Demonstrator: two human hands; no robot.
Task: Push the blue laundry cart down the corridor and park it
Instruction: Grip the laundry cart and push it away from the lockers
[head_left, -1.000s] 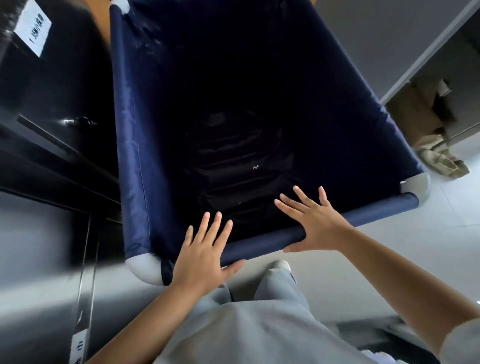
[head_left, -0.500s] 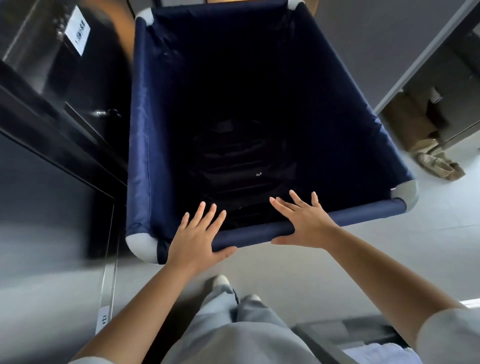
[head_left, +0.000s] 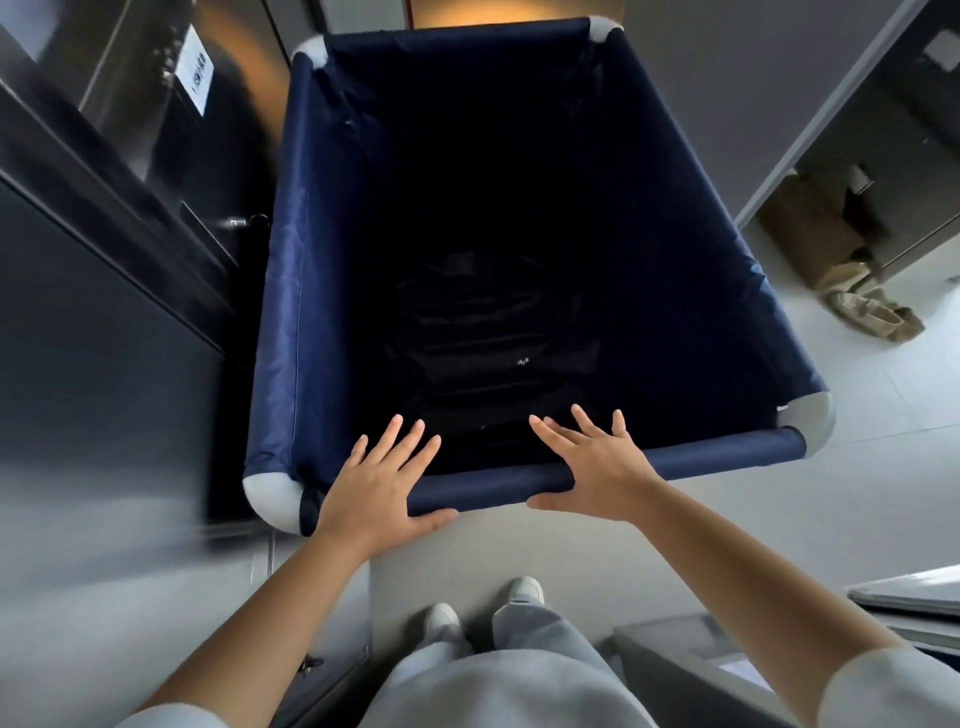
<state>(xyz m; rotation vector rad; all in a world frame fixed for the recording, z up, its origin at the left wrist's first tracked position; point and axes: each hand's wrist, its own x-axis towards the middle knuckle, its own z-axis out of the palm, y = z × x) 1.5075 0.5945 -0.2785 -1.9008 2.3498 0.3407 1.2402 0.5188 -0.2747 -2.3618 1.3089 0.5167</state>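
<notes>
The blue laundry cart (head_left: 291, 332) fills the middle of the view, a deep navy fabric bin with grey corner caps. Dark black fabric (head_left: 483, 343) lies at its bottom. My left hand (head_left: 379, 478) rests flat on the near rim bar close to the left corner, fingers spread and pointing into the bin, thumb under the bar's near side. My right hand (head_left: 597, 462) presses the same bar further right, also flat with fingers apart. Neither hand wraps the bar.
A dark steel door with a handle (head_left: 234, 223) and a white label (head_left: 197, 78) runs close along the cart's left side. A grey wall (head_left: 727, 93) stands right of it, then an opening with brown cardboard (head_left: 810, 223) and shoes (head_left: 872, 317). Pale tiled floor lies under my feet (head_left: 483, 608).
The cart has rolled forward, away from me, along the steel door. My arms have stretched out with it, and both hands stay flat on the near rim.
</notes>
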